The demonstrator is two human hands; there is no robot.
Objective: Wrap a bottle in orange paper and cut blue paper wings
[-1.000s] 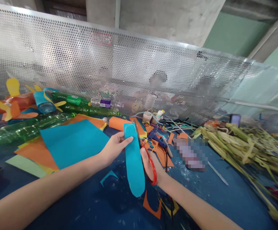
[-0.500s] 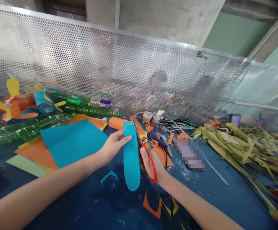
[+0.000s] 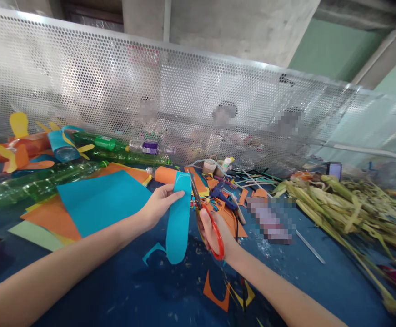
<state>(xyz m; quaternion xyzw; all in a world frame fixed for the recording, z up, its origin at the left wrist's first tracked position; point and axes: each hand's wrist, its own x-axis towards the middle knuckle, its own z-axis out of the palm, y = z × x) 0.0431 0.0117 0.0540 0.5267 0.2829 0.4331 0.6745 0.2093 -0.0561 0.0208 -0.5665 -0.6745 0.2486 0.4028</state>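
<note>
My left hand [image 3: 160, 204] pinches a long blue paper strip [image 3: 178, 222] near its upper end, thumb in front. The strip's lower end is rounded, and a curved line is drawn at its top. My right hand [image 3: 216, 231] grips red-handled scissors [image 3: 214, 236], the thumb through one loop. Their dark blades point up beside the strip's upper right edge; whether they touch the paper I cannot tell. On the blue table below lie a curved blue scrap [image 3: 155, 251] and an orange scrap [image 3: 220, 295].
Blue sheets [image 3: 105, 202] lie over orange paper on the left, beside green plastic bottles [image 3: 41, 184]. A blue glue gun [image 3: 223, 197] sits among scraps beyond my right hand. Dried husks [image 3: 348, 204] spread across the right. A perforated metal screen [image 3: 191, 91] stands behind.
The blue strip has swung left and tilted, its lower end moving away from the scissors. My left hand has shifted slightly left; my right hand has stayed nearly in place.
</note>
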